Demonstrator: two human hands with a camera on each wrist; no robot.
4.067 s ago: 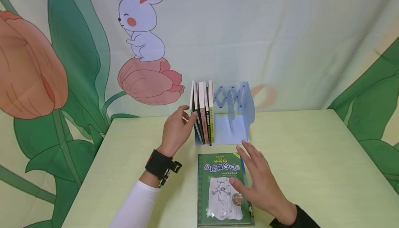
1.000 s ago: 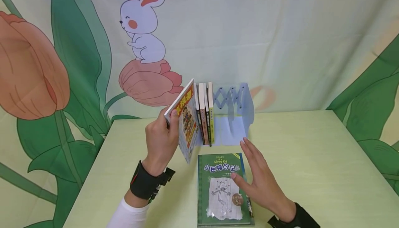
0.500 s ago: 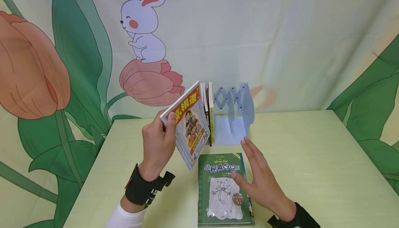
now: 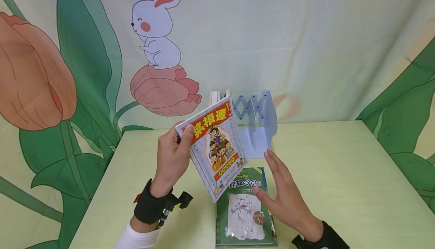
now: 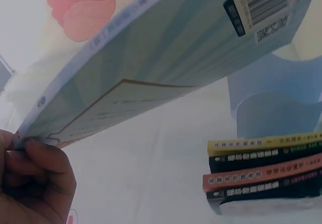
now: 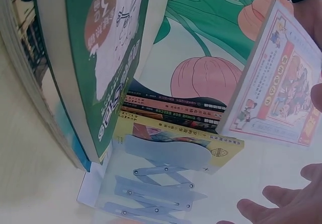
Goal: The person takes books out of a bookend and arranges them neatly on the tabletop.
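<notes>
"Cartoon book (image 4: 219, 147), thin and pale! What is on its front?"

"Lots of bright stuff. One red strip runs across the top with big yellow letters. In the middle, a bunch of little cartoon people are piled up together. Under them is one more red strip with yellow dots. The sides are pale blue."

"And the back?"

"Light blue stripes, one barcode (image 5: 266, 2) and one square code (image 5: 272, 28)."

"Where is it?"

"Up in the air, tipped over, in front of the blue stand (image 4: 259, 147). In the head view, its bottom corner hides a bit of the green book (image 4: 244, 218)."

"Who holds it?"

"The left hand (image 4: 173, 154). Its thumb is on the front and its fingers go behind, so the top left corner is pinched. The right hand (image 4: 285, 200) holds nothing. Its fingers are stretched out and spread, near the green book's right side."

"How many of each?"

"One cartoon book in a hand. Four books (image 5: 261, 171) in the stand: one yellow, one pink, two black. One green book on the table (image 4: 340, 184), with at least one more book (image 6: 31, 48) under it. Two hands, two black wristbands (image 4: 151, 205), and one rabbit (image 4: 153, 33) on the cloth (image 4: 238, 33) behind."
</notes>
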